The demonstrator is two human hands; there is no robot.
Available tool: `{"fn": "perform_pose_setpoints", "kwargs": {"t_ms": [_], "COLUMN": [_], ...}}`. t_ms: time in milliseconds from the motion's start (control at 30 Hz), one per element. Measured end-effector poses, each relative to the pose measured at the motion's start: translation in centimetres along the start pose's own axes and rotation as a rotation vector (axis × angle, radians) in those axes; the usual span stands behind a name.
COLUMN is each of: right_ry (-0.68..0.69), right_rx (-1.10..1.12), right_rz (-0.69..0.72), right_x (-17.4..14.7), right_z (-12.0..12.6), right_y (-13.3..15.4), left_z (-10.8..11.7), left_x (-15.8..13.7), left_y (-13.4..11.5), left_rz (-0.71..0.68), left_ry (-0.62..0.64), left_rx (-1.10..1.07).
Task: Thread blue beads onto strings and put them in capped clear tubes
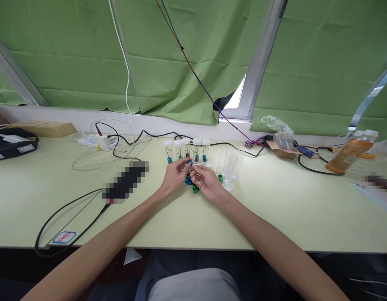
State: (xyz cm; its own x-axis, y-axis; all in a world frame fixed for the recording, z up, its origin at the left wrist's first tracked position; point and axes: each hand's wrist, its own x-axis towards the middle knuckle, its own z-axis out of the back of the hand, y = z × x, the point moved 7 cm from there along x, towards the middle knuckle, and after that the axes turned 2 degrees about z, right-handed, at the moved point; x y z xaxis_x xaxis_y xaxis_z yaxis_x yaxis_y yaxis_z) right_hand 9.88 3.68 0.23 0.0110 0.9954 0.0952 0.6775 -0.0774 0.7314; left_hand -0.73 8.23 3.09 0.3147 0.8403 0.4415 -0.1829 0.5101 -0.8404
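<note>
My left hand and my right hand meet over the middle of the table, both with fingers pinched together. Between their fingertips is a small blue piece, mostly covered, so its kind is unclear. Just under the hands lie blue pieces and a green piece. Behind them stands a row of several clear tubes with white caps, holding blue pieces with thin dark stems. Right of my right hand are uncapped clear tubes, another green piece and loose white caps.
A blurred-out black device with a cable lies left on the table. Farther back are a power strip and a cardboard box. At right are an open carton with a plastic bag and a tilted orange bottle.
</note>
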Motion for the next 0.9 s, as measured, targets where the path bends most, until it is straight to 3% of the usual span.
{"fn": "perform_pose_setpoints", "kwargs": {"t_ms": [500, 900], "right_ry": [-0.067, -0.008], "right_rx": [-0.113, -0.468], "right_rz": [0.161, 0.377], "right_x": [-0.6, -0.7], "right_z": [0.0, -0.4], "right_y": [1.1, 2.5], "left_z": [0.1, -0.1], "left_x": [0.0, -0.1], "left_y": [-0.2, -0.3], "left_rz": [0.027, 0.029], "left_ry": [-0.012, 0.002], "left_rx": [0.003, -0.01]}}
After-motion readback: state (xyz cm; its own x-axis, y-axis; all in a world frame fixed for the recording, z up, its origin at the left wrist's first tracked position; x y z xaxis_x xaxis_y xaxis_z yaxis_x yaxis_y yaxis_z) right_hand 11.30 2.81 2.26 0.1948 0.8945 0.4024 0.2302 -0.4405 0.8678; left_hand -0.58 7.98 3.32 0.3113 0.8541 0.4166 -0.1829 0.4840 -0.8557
